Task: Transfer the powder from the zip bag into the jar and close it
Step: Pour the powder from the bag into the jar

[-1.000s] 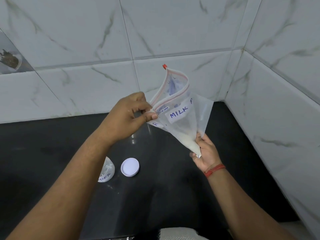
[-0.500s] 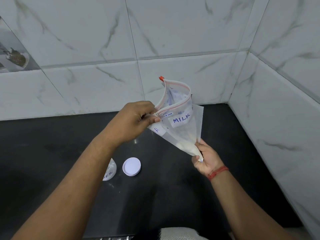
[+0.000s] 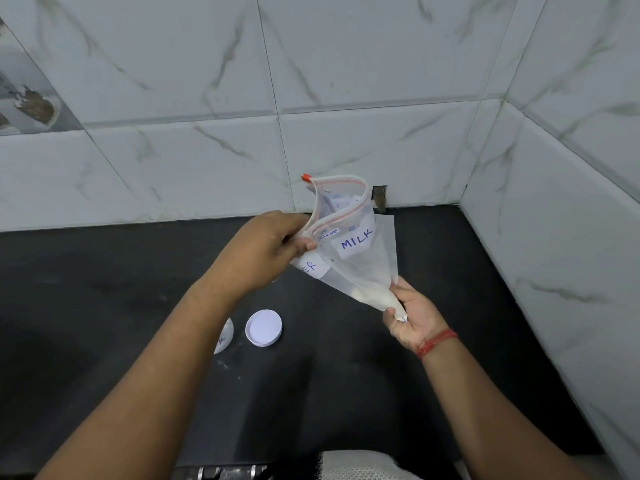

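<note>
Walls: pale marble-look tiles (image 3: 346, 64) behind and to the right, meeting in a corner at the far right
Bench: black bench (image 3: 104, 271) running up to both walls; it carries the jar and the lid
Zip bag: clear zip bag (image 3: 356, 265) held in the air above the bench, mouth up and gaping, red zip track curved open with a red slider at its far end; a white label reads MILK; white powder (image 3: 372, 296) sits low in the bottom corner
Left hand: left hand (image 3: 263, 251) at the bag's mouth; fingers and thumb pinch the near edge of the zip
Right hand: right hand (image 3: 412, 317) under the bag; fingers curled round the powder-filled bottom corner; a red thread on the wrist
Lid: white round lid (image 3: 264, 328) lying on the bench, well below the bag
Jar: jar (image 3: 223, 336) just left of the lid, mostly hidden by the left forearm; a white side with letters shows
</note>
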